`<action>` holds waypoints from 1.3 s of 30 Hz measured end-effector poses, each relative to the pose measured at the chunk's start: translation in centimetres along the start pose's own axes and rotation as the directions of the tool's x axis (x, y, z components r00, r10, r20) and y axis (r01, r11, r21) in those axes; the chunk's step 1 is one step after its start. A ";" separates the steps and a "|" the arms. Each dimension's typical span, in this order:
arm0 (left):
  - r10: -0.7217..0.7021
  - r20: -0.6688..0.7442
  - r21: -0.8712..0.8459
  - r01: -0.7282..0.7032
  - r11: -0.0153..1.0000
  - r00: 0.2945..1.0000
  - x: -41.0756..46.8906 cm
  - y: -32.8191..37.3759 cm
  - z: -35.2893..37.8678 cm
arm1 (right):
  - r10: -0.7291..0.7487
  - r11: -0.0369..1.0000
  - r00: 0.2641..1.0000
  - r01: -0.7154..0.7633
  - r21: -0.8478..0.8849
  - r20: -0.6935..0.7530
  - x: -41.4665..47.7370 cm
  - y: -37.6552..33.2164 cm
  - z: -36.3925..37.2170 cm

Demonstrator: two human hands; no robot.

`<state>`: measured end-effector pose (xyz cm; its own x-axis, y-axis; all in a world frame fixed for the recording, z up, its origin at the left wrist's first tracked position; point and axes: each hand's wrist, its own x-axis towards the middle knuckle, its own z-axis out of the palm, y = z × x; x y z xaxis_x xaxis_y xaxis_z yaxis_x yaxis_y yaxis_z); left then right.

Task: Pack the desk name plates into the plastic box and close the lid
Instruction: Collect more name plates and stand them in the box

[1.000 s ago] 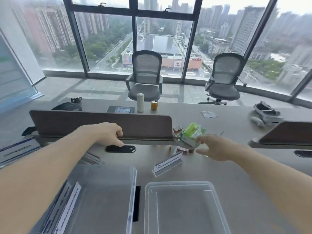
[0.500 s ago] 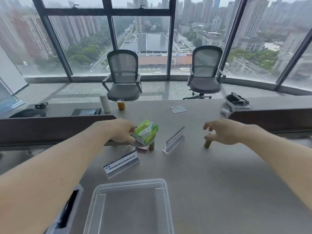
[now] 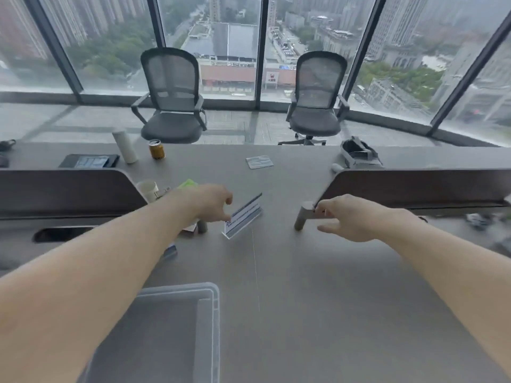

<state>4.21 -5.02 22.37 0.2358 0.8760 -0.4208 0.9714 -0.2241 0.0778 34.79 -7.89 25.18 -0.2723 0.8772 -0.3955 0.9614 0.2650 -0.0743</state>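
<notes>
1. Left hand (image 3: 213, 201) reaches out over the desk (image 3: 318, 286), fingers curled downward. Fingertips sit at the left end of a desk name plate (image 3: 243, 217); contact likely, but I cannot tell if it is pinched or only touched.
2. The name plate stands upright on the desk, angled, printed face toward the person, between the two hands and much closer to the left one.
3. Right hand (image 3: 351, 217) is half open and empty, fingers spread and bent. Its fingertips are at the near corner of the right partition panel (image 3: 414, 186), just beside the panel's grey support leg (image 3: 301, 217). Apart from the plate.
4. A second name plate (image 3: 170, 251) shows only as a corner under the left forearm.
5. The clear plastic box (image 3: 213, 327) sits at the near desk edge, open-topped, below the left forearm, well short of the plate.
6. Behind the left hand: a green packet (image 3: 188, 183), a white cup (image 3: 148, 189), the left partition panel (image 3: 69, 189).
7. Far side: a can (image 3: 156, 149), a white cylinder (image 3: 125, 146), two office chairs.
</notes>
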 end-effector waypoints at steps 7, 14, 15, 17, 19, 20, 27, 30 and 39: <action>-0.115 0.028 -0.008 0.115 0.993 0.993 4.1 1.5 4.1 | -0.094 0.993 0.995 0.096 -0.069 0.038 6.0 5.4 3.5; -0.190 -0.005 -0.043 0.190 0.981 0.982 10.0 1.9 9.7 | -0.245 0.962 0.968 0.249 -0.109 0.046 15.1 6.2 8.2; -0.201 -0.021 -0.048 0.200 0.979 0.979 11.4 1.8 10.8 | -0.253 0.961 0.967 0.255 -0.108 0.033 16.5 6.4 8.9; -0.222 -0.076 -0.083 0.215 0.973 0.972 14.7 1.1 12.5 | -0.249 0.966 0.968 0.248 -0.079 -0.004 19.4 7.0 10.8; -0.256 -0.142 -0.148 0.236 0.961 0.956 18.1 0.5 14.1 | -0.243 0.969 0.970 0.242 -0.054 -0.024 21.9 7.6 13.3; -0.282 -0.162 -0.186 0.251 0.950 0.946 19.6 0.2 15.0 | -0.249 0.967 0.968 0.247 -0.066 -0.016 22.8 7.8 14.7; -0.625 -0.299 -0.722 0.257 0.642 0.721 24.6 -2.4 22.2 | -0.181 0.960 0.980 0.194 0.204 -0.080 28.1 7.1 21.6; -0.641 -0.281 -0.887 0.062 0.458 0.714 23.8 -2.4 24.2 | 0.022 0.816 0.994 0.045 0.577 -0.109 29.6 5.8 22.0; -0.519 0.017 -0.944 -0.157 -0.290 0.855 22.2 -3.8 27.6 | 0.190 0.448 0.982 -0.072 0.891 -0.016 31.9 3.6 26.0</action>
<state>5.04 3.47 -12.25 -0.3026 0.8576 -0.4158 -0.2944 0.3308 0.8966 30.61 10.66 -11.48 -0.0855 0.9177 -0.3880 0.4859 -0.3016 -0.8203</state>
